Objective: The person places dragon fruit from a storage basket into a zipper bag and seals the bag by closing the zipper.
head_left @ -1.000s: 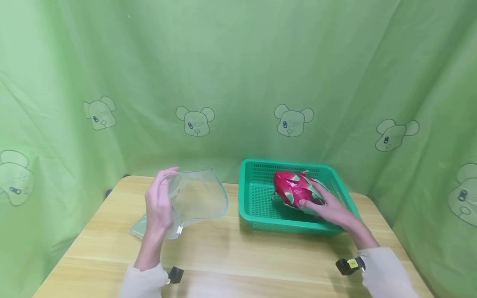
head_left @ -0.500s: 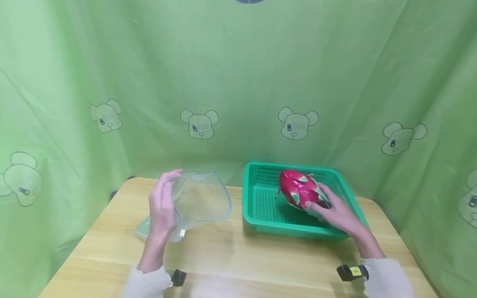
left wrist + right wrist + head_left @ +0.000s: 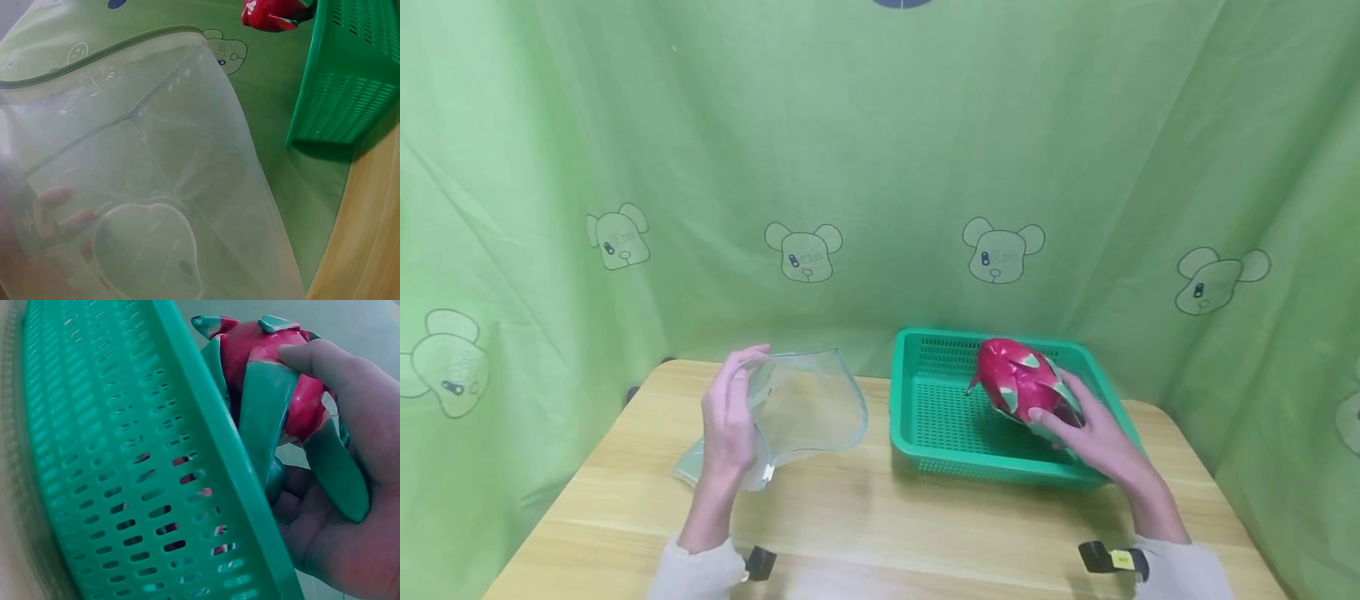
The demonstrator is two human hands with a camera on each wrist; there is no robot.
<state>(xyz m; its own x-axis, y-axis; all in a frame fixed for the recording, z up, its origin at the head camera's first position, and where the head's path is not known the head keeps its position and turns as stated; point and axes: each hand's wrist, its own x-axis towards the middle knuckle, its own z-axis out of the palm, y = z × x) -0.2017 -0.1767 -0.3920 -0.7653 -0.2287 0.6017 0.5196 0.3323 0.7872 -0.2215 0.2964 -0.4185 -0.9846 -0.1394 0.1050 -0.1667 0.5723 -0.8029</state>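
I saw the right fingers (image 3: 1081, 392) pinching the dragon fruit (image 3: 1017, 383) above the green basket (image 3: 992, 468), whose side stood between them and the clear bag (image 3: 808, 404). The left fingers (image 3: 737, 396) held that bag's edge. Below them was the bench (image 3: 880, 525); behind, a curtain (image 3: 880, 150).

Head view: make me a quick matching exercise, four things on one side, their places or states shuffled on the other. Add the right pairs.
Things:
1. Dragon fruit
2. Clear bag
3. Basket
4. Curtain

Places or states:
A. Full of slots, standing on the table
B. Gripped by the right hand
C. Printed with cartoon animal heads
D. Mouth open, held by the left hand

Pairs: 1-B, 2-D, 3-A, 4-C
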